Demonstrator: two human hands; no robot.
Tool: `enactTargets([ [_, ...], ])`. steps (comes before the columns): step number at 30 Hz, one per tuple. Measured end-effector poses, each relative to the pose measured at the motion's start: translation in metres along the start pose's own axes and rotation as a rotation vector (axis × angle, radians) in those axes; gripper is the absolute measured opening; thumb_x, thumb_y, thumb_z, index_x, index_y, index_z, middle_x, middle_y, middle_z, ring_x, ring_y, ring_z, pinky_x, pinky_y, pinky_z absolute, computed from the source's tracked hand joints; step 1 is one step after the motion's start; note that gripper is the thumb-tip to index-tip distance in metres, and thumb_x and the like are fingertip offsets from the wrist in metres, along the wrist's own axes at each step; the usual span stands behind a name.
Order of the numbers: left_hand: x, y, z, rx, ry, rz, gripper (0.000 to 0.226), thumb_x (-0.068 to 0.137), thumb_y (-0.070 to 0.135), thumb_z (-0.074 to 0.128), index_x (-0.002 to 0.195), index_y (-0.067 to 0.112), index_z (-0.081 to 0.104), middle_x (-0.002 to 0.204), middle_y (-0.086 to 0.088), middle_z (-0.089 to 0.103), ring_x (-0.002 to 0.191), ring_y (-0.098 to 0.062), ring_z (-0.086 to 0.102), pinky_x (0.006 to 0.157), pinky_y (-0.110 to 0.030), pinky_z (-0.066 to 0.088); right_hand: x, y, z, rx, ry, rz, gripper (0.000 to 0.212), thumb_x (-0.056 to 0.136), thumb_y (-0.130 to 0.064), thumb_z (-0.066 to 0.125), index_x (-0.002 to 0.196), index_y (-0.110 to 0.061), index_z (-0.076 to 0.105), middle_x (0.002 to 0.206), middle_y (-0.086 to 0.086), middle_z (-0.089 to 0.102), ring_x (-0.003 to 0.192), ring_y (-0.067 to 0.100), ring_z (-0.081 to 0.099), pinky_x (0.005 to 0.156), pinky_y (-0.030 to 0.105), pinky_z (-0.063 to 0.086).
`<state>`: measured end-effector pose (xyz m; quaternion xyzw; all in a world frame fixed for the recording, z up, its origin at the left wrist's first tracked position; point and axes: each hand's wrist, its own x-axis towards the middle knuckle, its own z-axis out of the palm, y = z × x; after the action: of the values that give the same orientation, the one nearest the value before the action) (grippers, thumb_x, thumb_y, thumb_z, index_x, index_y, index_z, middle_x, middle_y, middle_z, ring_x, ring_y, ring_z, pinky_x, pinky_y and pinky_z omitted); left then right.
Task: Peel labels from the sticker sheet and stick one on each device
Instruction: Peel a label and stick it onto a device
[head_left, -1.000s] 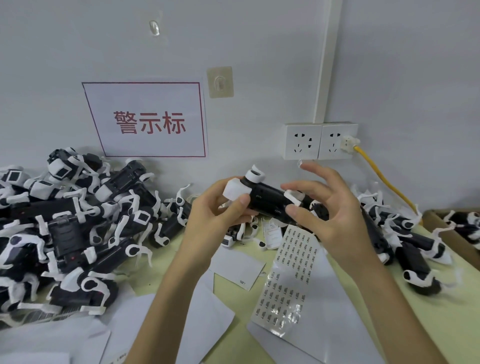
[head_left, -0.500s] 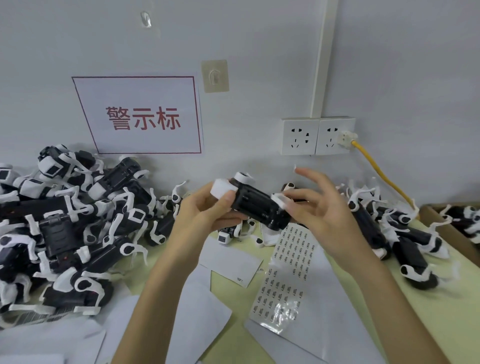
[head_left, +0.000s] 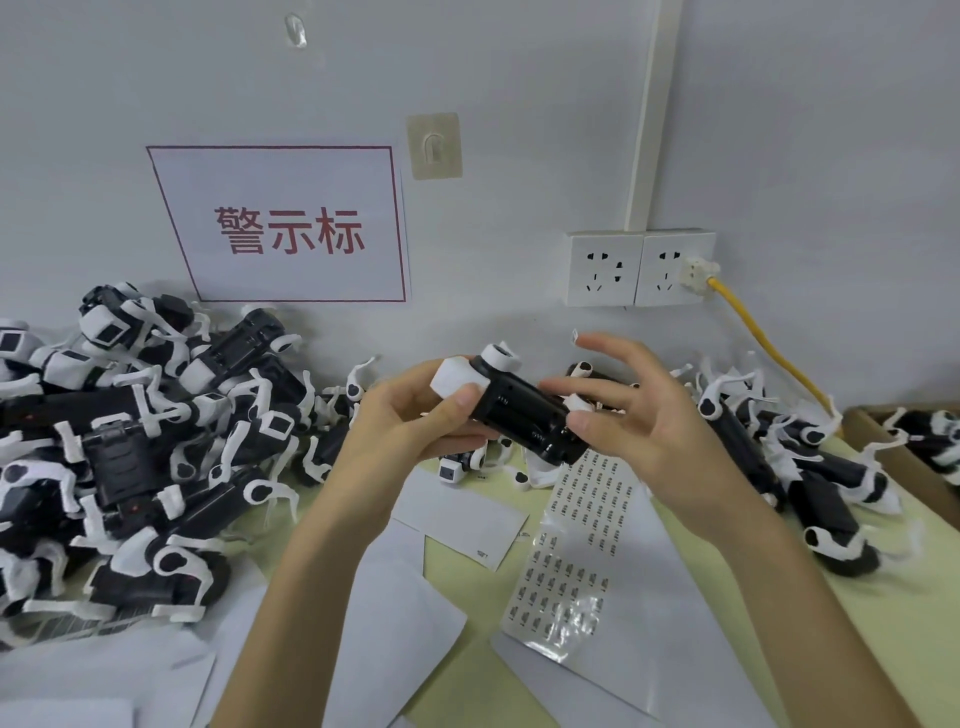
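Black plastic with white caps and straps makes up the device (head_left: 524, 415), which is held above the surface at the centre of view, tilted from ten o'clock down to four o'clock. Its white-capped end is clasped in the grip of the left hand (head_left: 410, 415), thumb on top and fingers curled beneath. Its lower end is pinched between thumb and forefinger of the right hand (head_left: 649, 415), the other fingers being spread wide.

The sticker sheet (head_left: 576, 545) is laid flat at six o'clock from the device (its upper edge is hidden behind device and right hand). Rows of small printed labels (head_left: 597, 493) are seen on glossy backing, crinkled at the near end.

A large heap of like devices (head_left: 130, 441) is piled at nine o'clock against the wall, and a smaller scatter (head_left: 779, 457) is spread at three o'clock. More devices (head_left: 935, 436) are held in a brown cardboard box (head_left: 878, 436) at the right edge. White paper sheets (head_left: 395, 613) are strewn over the pale yellow-green surface (head_left: 893, 613).

On the wall a red-bordered sign (head_left: 291, 228), two white sockets (head_left: 639, 267) and a yellow cable (head_left: 753, 332) are seen.
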<state>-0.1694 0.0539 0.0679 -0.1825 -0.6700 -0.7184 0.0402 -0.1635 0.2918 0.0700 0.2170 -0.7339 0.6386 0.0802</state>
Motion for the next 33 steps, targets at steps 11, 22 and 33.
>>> enactTargets([
  [11,0.009,-0.025,0.003,-0.004,0.328,-0.108,0.032,0.096,0.024,0.069,0.128,0.022,0.065,0.116,0.003,0.074,0.087,-0.023,0.078,0.074,-0.029,0.063,0.01,0.021,-0.008,0.294,0.405,0.329,0.027,0.095,-0.01,0.067,0.121,-0.008,0.058,0.095,0.014,0.073,0.08,0.032,0.077,0.062,0.037,0.063],
  [22,0.007,-0.096,-0.021,0.585,0.192,-0.417,0.047,0.099,0.028,0.064,0.145,0.029,0.052,0.142,0.004,0.05,0.126,-0.016,0.05,0.102,-0.037,0.044,0.009,0.032,-0.055,0.489,0.582,0.171,0.054,0.104,-0.019,0.052,0.153,-0.025,0.029,0.157,0.006,0.038,0.134,0.026,0.052,0.117,0.046,0.038],
  [33,0.012,-0.112,-0.021,0.946,0.181,-0.269,0.05,0.095,0.036,0.068,0.143,0.036,0.054,0.147,0.007,0.053,0.135,-0.02,0.049,0.104,-0.038,0.042,0.008,0.016,-0.039,0.261,0.524,0.05,0.056,0.099,-0.012,0.059,0.149,-0.029,0.04,0.146,-0.001,0.051,0.123,0.018,0.063,0.098,0.039,0.054],
])
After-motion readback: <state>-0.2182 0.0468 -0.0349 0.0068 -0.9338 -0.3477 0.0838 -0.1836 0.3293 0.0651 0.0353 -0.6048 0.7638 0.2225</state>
